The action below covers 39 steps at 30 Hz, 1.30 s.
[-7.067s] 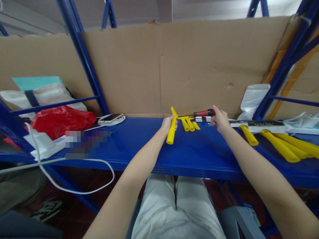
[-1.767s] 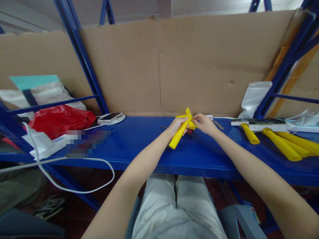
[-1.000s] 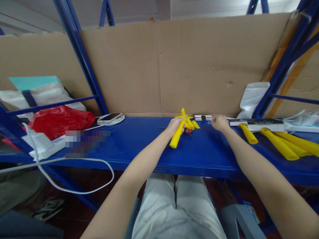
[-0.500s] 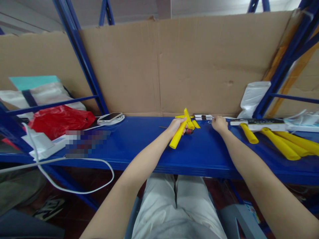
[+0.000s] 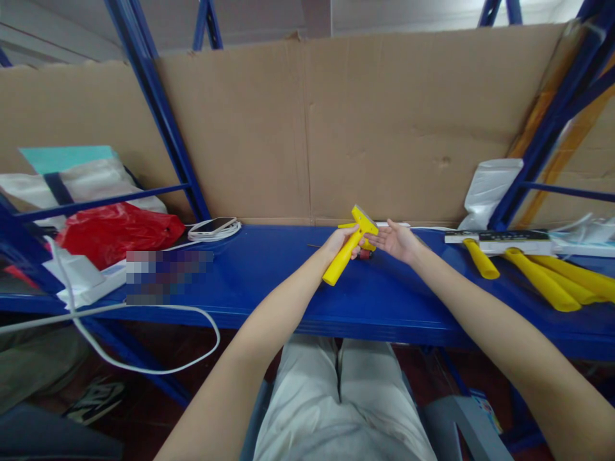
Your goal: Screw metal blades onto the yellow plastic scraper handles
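My left hand (image 5: 342, 243) is closed round a yellow scraper-like tool (image 5: 340, 261), whose wide head points up and away. Just right of that head is my right hand (image 5: 394, 241), palm turned up and fingers apart, the fingertips close to the tool's head. Whether they touch it, I cannot tell. Under and behind the tool, partly hidden, lie more yellow pieces and a small dark red object (image 5: 366, 254) on the blue table (image 5: 384, 301).
Several yellow handles (image 5: 542, 280) lie at the right before a black and white box (image 5: 514, 242). At the left are a red plastic bag (image 5: 115, 232), a phone (image 5: 214, 225) with a coiled white cable, and a white power strip. Cardboard (image 5: 360, 128) stands behind.
My right hand has moved left from the small items at the table's back to the tool's head, and its fingers have opened. The tool in my left hand has turned, showing its wide head.
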Each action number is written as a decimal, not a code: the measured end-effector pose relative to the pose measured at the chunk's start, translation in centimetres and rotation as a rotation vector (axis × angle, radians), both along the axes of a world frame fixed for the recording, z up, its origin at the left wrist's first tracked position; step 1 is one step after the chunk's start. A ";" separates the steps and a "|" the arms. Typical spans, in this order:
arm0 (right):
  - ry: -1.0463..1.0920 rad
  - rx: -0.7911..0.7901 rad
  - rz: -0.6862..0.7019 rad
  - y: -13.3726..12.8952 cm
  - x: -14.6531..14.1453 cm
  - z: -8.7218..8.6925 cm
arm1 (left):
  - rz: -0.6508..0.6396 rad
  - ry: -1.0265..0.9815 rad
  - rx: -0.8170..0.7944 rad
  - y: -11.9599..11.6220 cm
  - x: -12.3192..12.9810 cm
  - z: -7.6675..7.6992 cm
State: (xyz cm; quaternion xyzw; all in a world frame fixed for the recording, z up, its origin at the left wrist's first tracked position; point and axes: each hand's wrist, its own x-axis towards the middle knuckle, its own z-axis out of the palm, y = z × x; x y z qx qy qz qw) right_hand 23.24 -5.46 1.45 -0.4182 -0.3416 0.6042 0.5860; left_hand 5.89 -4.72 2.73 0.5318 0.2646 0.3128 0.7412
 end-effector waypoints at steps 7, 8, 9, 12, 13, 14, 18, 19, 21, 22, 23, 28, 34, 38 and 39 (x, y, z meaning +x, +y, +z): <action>0.213 0.011 0.022 -0.9 -1.5 0.7 | 0.074 0.022 -0.047 -0.9 0.3 0.7; 0.211 0.007 0.022 -0.9 -1.5 0.7 | 0.084 0.024 -0.052 -0.9 0.3 0.7; 0.196 0.004 0.022 -0.9 -1.5 0.7 | 0.091 0.024 -0.057 -0.9 0.3 0.7; 0.065 0.024 0.019 -0.6 -1.5 0.4 | 0.101 0.008 -0.078 -0.7 0.3 0.5; -0.001 0.037 0.015 -0.4 -1.3 0.3 | 0.104 0.002 -0.085 -0.6 0.3 0.4; -0.070 0.049 0.011 -0.2 -1.1 0.1 | 0.107 -0.003 -0.092 -0.5 0.3 0.3; -0.350 0.077 -0.052 1.4 1.0 -0.9 | 0.150 -0.014 -0.110 -0.2 0.3 0.1; -0.419 0.074 -0.068 1.8 1.8 -1.1 | 0.170 -0.017 -0.114 -0.2 0.3 0.1; -0.527 0.062 -0.126 2.5 3.5 -1.4 | 0.213 -0.036 -0.116 -0.1 0.4 0.0; -0.557 0.047 -0.153 2.8 4.3 -1.5 | 0.232 -0.045 -0.114 -0.1 0.5 0.0; -0.563 0.027 -0.181 3.0 5.1 -1.6 | 0.247 -0.052 -0.113 -0.1 0.5 0.0; -0.478 -0.060 -0.286 3.6 7.8 -1.8 | 0.253 -0.035 -0.130 -0.2 0.5 0.0; -0.440 0.006 -0.266 3.9 9.1 -2.3 | 0.235 -0.049 -0.149 -0.2 0.4 0.0; -0.414 0.051 -0.323 3.9 9.6 -2.3 | 0.245 -0.033 -0.145 0.1 0.4 -0.3; -0.424 0.062 -0.347 3.9 9.8 -2.3 | 0.253 -0.037 -0.136 0.2 0.4 -0.3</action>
